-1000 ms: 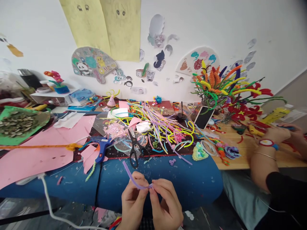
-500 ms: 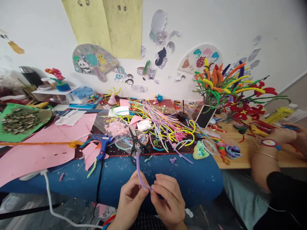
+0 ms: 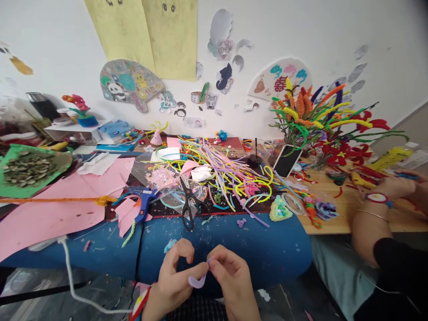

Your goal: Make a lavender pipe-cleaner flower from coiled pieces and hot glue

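Observation:
Low in the head view, my left hand [image 3: 177,276] pinches a purple pipe cleaner [image 3: 196,282], whose loose end curls down below the fingers. My right hand [image 3: 230,274] closes on the same pipe cleaner just to the right, and the fingertips of both hands nearly meet. Beyond them, black scissors [image 3: 190,203] lie at the mat's far edge. A tangled pile of pastel pipe cleaners [image 3: 220,165] spreads behind the scissors. To the left is a blue glue gun [image 3: 144,205]. A small purple knot [image 3: 241,223] rests on the blue mat [image 3: 267,249].
Pink paper [image 3: 73,214] and a green sheet [image 3: 20,187] with seed shells cover the left. At right are a phone [image 3: 286,161], a pipe-cleaner bouquet [image 3: 321,116] and another person's arm [image 3: 371,223] over the wooden table [image 3: 324,178]. A white cable [image 3: 72,276] hangs front left.
The purple pipe cleaner's long end, which pointed up toward the scissors, now curls down under my left hand. My left hand has turned, its index finger raised and bent, uncovering a light-blue piece.

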Demonstrator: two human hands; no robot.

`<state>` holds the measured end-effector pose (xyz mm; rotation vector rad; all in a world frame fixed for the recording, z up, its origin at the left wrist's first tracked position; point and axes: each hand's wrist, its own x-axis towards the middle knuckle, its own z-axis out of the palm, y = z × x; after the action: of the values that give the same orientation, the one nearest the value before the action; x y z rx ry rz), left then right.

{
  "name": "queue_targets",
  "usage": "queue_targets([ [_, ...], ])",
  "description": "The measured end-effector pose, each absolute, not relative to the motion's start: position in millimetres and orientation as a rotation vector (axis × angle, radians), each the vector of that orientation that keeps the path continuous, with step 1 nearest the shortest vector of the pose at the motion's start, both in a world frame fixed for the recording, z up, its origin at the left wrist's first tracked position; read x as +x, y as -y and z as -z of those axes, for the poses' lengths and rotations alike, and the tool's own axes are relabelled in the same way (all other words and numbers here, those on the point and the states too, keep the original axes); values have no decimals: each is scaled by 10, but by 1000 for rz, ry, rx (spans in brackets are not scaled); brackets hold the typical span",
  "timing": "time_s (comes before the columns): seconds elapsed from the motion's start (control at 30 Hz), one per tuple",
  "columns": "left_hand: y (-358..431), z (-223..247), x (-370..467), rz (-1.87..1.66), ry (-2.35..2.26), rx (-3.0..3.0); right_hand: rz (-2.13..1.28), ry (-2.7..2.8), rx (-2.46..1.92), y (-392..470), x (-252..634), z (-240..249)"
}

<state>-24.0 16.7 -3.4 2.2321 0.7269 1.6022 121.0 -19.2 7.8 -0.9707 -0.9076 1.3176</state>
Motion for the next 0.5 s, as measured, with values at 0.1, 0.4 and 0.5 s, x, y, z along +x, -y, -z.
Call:
queue_targets([
  [0.1,-200,70,-297,-1562,-729,2202,-1290,991,-990,182,1218,-101],
  [0.4,-224,-1,-491,-1340,-736,2390,-346,1721,-942,93,1400,-190],
  [0.5,-230,-54,-456,-1399,-783,2518,-387,1692,-973,95,1447,-237],
])
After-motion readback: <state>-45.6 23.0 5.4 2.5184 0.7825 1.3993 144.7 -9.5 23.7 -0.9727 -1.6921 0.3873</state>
